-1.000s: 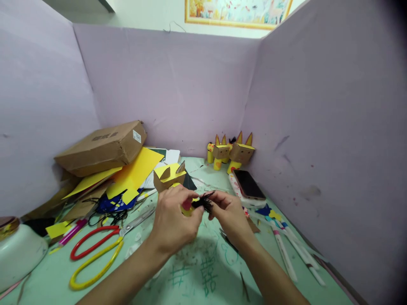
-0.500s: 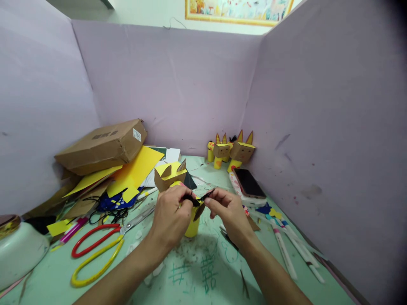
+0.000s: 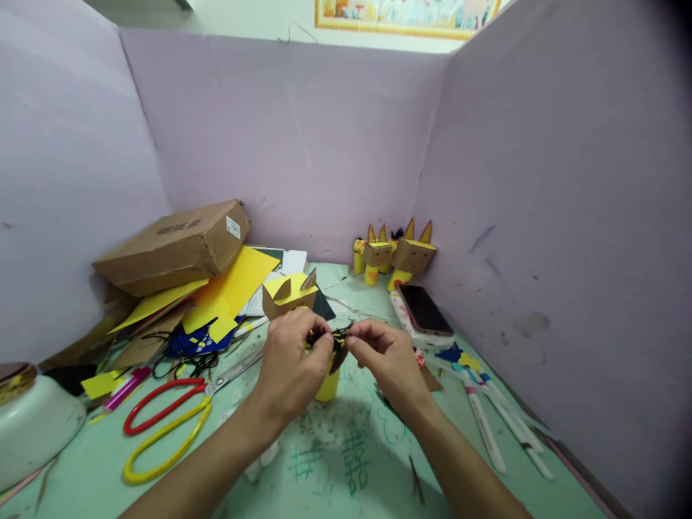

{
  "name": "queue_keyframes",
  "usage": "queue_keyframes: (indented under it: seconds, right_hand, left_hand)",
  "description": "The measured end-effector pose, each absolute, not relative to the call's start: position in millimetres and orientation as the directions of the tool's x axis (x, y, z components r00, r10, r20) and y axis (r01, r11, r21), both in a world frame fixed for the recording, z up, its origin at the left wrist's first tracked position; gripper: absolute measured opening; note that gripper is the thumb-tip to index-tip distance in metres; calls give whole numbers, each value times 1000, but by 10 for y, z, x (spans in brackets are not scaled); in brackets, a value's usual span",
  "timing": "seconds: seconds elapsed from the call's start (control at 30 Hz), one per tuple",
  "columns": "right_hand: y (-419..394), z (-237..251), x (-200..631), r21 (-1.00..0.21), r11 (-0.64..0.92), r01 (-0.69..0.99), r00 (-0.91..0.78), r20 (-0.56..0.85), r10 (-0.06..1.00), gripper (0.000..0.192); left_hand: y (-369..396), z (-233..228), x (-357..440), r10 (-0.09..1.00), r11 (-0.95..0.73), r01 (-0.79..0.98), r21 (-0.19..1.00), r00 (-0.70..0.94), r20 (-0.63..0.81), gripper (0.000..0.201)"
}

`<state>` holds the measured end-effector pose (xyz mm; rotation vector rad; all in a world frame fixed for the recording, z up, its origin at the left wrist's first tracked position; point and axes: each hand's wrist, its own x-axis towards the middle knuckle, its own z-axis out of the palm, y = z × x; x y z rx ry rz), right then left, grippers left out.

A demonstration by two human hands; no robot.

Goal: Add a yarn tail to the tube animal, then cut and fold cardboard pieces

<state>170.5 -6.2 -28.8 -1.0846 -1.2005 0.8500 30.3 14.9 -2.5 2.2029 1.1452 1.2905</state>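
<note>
My left hand [image 3: 289, 367] and my right hand [image 3: 386, 360] meet over the middle of the green table [image 3: 324, 468]. Between their fingertips they pinch a small tuft of black yarn [image 3: 336, 337]. Directly under it stands a yellow paper tube [image 3: 327, 386], partly hidden by my left hand. Just behind my left hand sits a brown and yellow cardboard box head with pointed ears [image 3: 289, 294].
Scissors with red and yellow handles [image 3: 162, 425] lie at the left, near a white bowl [image 3: 35, 425]. A cardboard box [image 3: 176, 245] rests on yellow paper sheets [image 3: 232, 288]. Finished animal figures [image 3: 397, 256] stand at the back; a phone [image 3: 424, 310] and markers [image 3: 486, 418] lie right.
Both hands have moved slightly up and away from me with the black yarn. The yellow tube, first held up at the fingers, now stands on the table beneath them.
</note>
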Motion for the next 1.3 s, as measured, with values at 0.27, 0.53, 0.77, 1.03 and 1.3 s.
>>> queue_keyframes:
  seconds: [0.27, 0.53, 0.77, 1.03, 1.3]
  right_hand:
    - [-47, -259, 1725, -965, 257, 57, 215, 263, 941, 8]
    - [-7, -362, 1796, -967, 188, 172, 266, 230, 936, 23]
    - [-78, -300, 1862, -894, 449, -6, 475, 392, 788, 14]
    - [-191, -223, 1807, -708, 593, 384, 12, 646, 763, 19]
    - [-82, -294, 1795, -792, 457, 404, 187, 561, 807, 7]
  left_hand:
    - [167, 34, 263, 864, -500, 439, 747, 196, 464, 13]
    - [205, 60, 199, 869, -484, 234, 843, 239, 433, 17]
    - [167, 296, 63, 901, -433, 474, 766, 242, 360, 13]
    - [122, 165, 165, 772, -629, 461, 626, 460, 438, 12]
    - [227, 146, 128, 891, -453, 571, 684, 323, 320, 11]
